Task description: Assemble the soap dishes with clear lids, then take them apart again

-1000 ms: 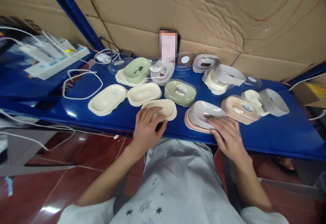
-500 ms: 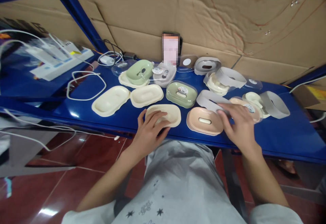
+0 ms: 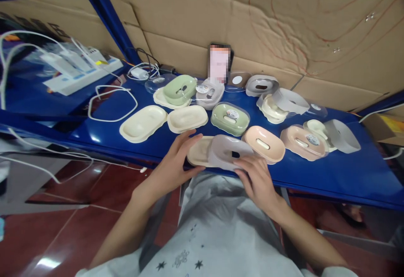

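Grey oval plastic soap-dish insert with a slot in its middle (image 3: 229, 152): held at the near edge of the blue desk (image 3: 331, 172), tilted over the right end of a cream oval plastic tray (image 3: 199, 154), not yet seated in it.

Grips: right hand (image 3: 256, 181) grasps the grey insert from its near side; left hand (image 3: 172, 165) steadies the cream tray, fingers curled on its left rim.

Progress, as judged: this pairing is under way and unfinished. Covered, seemingly assembled dishes already stand on the desk, while several parts lie loose.

Count, as far as can be told:
- bare cream trays: three, the held one plus two left of centre (image 3: 143, 122), (image 3: 187, 118);
- green dishes: two, one under a clear lid (image 3: 230, 118), one far left on a cream tray (image 3: 179, 89);
- pink dishes: two, one open (image 3: 263, 144), one lidded (image 3: 301, 142);
- grey pieces: roughly five, the far ones partly overlapped;
- clear lids lying loose: at least two.

Far side: upright phone (image 3: 220, 63), white cables (image 3: 111, 104).
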Demonstrator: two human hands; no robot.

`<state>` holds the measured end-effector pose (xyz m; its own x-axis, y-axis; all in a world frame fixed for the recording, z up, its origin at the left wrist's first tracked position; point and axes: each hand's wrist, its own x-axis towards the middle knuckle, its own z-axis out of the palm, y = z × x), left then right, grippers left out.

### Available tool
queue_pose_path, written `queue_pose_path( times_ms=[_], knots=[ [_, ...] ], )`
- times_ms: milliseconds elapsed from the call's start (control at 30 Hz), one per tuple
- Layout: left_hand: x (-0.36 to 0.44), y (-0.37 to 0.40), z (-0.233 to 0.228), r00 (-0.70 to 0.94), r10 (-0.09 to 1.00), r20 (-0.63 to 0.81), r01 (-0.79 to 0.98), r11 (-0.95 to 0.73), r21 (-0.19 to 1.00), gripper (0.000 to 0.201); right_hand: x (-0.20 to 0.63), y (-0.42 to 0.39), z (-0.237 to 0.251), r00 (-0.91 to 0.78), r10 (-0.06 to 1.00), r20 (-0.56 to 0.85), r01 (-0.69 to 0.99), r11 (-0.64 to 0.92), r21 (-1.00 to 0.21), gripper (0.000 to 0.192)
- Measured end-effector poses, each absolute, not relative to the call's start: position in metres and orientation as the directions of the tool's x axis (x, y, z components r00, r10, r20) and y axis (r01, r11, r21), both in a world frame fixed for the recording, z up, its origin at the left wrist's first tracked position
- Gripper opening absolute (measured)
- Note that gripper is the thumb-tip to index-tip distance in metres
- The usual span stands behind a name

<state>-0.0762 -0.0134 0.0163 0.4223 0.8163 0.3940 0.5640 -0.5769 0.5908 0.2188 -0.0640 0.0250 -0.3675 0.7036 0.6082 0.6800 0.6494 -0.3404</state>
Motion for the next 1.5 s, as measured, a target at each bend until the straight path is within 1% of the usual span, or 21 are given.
queue_pose_path(
  times_ms=[100, 167, 300, 467, 533, 600, 700, 767, 867, 933, 967, 1033, 1100, 1133, 1200, 1233, 1300, 1333, 1400, 1433, 1500],
  knots=[
    [-0.07, -0.014, 0.013, 0.438, 0.804, 0.402, 0.564, -0.594, 0.574, 0.097, 0.211, -0.046, 0.034, -0.478, 0.682, 0.554, 0.675, 0.688, -0.264, 0.023],
    [-0.069, -0.013, 0.011, 0.461, 0.781, 0.421, 0.581, -0.625, 0.522, 0.097, 0.203, -0.041, 0.036, -0.53, 0.68, 0.507, 0.668, 0.703, -0.244, 0.023],
    [-0.075, -0.009, 0.009, 0.523, 0.722, 0.453, 0.584, -0.691, 0.427, 0.089, 0.19, -0.039, 0.032, -0.624, 0.662, 0.415, 0.635, 0.739, -0.224, 0.028],
    [-0.08, -0.006, 0.008, 0.546, 0.679, 0.491, 0.618, -0.722, 0.312, 0.07, 0.188, -0.037, 0.02, -0.669, 0.641, 0.376, 0.613, 0.762, -0.208, 0.046],
    [-0.083, -0.006, 0.012, 0.565, 0.67, 0.482, 0.614, -0.731, 0.296, 0.067, 0.19, -0.036, 0.017, -0.668, 0.641, 0.377, 0.609, 0.763, -0.218, 0.049],
    [-0.088, -0.003, 0.02, 0.543, 0.681, 0.491, 0.628, -0.718, 0.301, 0.06, 0.193, -0.036, 0.017, -0.665, 0.645, 0.377, 0.609, 0.76, -0.227, 0.05],
    [-0.104, 0.009, 0.032, 0.403, 0.733, 0.548, 0.735, -0.616, 0.283, 0.049, 0.202, -0.039, 0.018, -0.654, 0.665, 0.36, 0.633, 0.742, -0.221, 0.054],
    [-0.121, 0.017, 0.035, 0.265, 0.761, 0.592, 0.85, -0.475, 0.23, 0.047, 0.21, -0.042, 0.018, -0.632, 0.688, 0.356, 0.666, 0.717, -0.203, 0.055],
    [-0.151, 0.023, 0.031, 0.071, 0.807, 0.586, 0.956, -0.223, 0.191, 0.055, 0.222, -0.046, 0.016, -0.581, 0.712, 0.395, 0.702, 0.684, -0.199, 0.057],
    [-0.165, 0.021, 0.027, 0.02, 0.843, 0.537, 0.969, -0.149, 0.198, 0.059, 0.23, -0.049, 0.014, -0.562, 0.715, 0.416, 0.696, 0.681, -0.228, 0.065],
    [-0.169, 0.02, 0.028, 0.024, 0.851, 0.525, 0.967, -0.154, 0.204, 0.059, 0.234, -0.05, 0.014, -0.559, 0.715, 0.42, 0.687, 0.683, -0.249, 0.068],
    [-0.166, 0.022, 0.034, 0.079, 0.841, 0.535, 0.947, -0.23, 0.223, 0.056, 0.243, -0.051, 0.015, -0.547, 0.723, 0.423, 0.67, 0.681, -0.297, 0.068],
    [-0.151, 0.034, 0.047, 0.184, 0.824, 0.536, 0.91, -0.349, 0.224, 0.055, 0.25, -0.052, 0.016, -0.533, 0.736, 0.416, 0.655, 0.671, -0.348, 0.065],
    [-0.14, 0.045, 0.056, 0.251, 0.823, 0.509, 0.891, -0.402, 0.212, 0.056, 0.254, -0.051, 0.017, -0.528, 0.744, 0.409, 0.646, 0.665, -0.374, 0.063],
    [-0.115, 0.077, 0.074, 0.355, 0.825, 0.439, 0.869, -0.464, 0.17, 0.064, 0.263, -0.05, 0.018, -0.523, 0.759, 0.389, 0.627, 0.651, -0.428, 0.057],
    [-0.104, 0.095, 0.082, 0.397, 0.832, 0.388, 0.864, -0.481, 0.149, 0.073, 0.267, -0.048, 0.019, -0.517, 0.768, 0.376, 0.62, 0.64, -0.453, 0.054],
    [-0.087, 0.134, 0.093, 0.445, 0.852, 0.278, 0.865, -0.489, 0.114, 0.089, 0.275, -0.045, 0.02, -0.488, 0.796, 0.358, 0.618, 0.605, -0.502, 0.047],
    [-0.082, 0.151, 0.095, 0.459, 0.858, 0.231, 0.864, -0.492, 0.106, 0.089, 0.278, -0.044, 0.02, -0.467, 0.81, 0.355, 0.618, 0.586, -0.524, 0.045],
    [-0.078, 0.175, 0.097, 0.488, 0.853, 0.187, 0.852, -0.512, 0.111, 0.081, 0.283, -0.042, 0.021, -0.429, 0.827, 0.363, 0.614, 0.561, -0.555, 0.042],
    [-0.079, 0.18, 0.097, 0.502, 0.842, 0.198, 0.839, -0.529, 0.125, 0.075, 0.284, -0.041, 0.021, -0.418, 0.83, 0.37, 0.61, 0.558, -0.563, 0.042],
    [-0.083, 0.175, 0.097, 0.512, 0.81, 0.285, 0.805, -0.568, 0.17, 0.061, 0.284, -0.04, 0.021, -0.417, 0.828, 0.375, 0.607, 0.56, -0.563, 0.042]
  ],
)
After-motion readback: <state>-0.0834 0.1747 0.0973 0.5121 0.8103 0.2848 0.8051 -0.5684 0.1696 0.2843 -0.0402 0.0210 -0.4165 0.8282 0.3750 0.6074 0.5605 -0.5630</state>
